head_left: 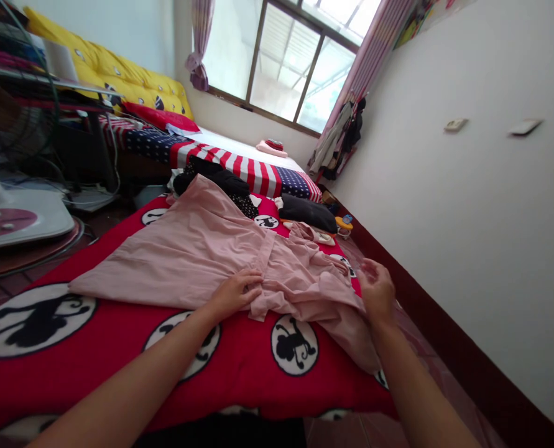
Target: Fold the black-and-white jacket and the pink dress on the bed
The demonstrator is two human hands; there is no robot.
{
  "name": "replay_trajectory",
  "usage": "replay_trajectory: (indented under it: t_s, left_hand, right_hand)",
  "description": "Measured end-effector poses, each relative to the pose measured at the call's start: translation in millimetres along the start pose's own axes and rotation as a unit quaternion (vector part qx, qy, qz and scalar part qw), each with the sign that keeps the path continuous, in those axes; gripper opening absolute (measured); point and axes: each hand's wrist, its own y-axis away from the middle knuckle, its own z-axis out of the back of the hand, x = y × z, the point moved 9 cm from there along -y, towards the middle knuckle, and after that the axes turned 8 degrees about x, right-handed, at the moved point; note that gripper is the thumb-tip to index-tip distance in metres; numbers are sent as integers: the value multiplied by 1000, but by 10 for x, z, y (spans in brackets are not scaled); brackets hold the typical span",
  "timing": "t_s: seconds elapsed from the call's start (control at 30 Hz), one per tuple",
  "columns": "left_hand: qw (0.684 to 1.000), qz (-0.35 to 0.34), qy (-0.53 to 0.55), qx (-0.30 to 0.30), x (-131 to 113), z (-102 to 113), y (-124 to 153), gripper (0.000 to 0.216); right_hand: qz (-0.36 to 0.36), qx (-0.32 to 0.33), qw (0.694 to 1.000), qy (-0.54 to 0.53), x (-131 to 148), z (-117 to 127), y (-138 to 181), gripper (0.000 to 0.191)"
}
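Observation:
A pink dress (pixel 197 249) lies spread on a red blanket with black monkey prints (pixel 239 367). My left hand (pixel 237 291) rests on the dress near its waist, fingers curled into the bunched fabric. My right hand (pixel 377 289) is at the dress's right edge by the rumpled top part, fingers bent on the cloth. Whether either hand truly grips the fabric is hard to tell.
Dark clothes (pixel 216 177) and a black item (pixel 307 213) lie beyond the dress. A bed with a stars-and-stripes cover (pixel 239 163) stands behind. A fan base (pixel 15 214) sits on the floor at left. A white wall (pixel 467 205) runs along the right.

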Motion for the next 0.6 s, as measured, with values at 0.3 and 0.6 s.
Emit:
replay_trajectory:
  t_s: [0.3,0.6]
  left_hand:
    - [1000,6,-14,-5,11,-2,-4,34]
    - [1000,9,-23,0,-15,0,5,38]
  right_hand:
    - [9,155,972,177,-209,422,825,54]
    - [-62,88,975,195,-577,544,176,37]
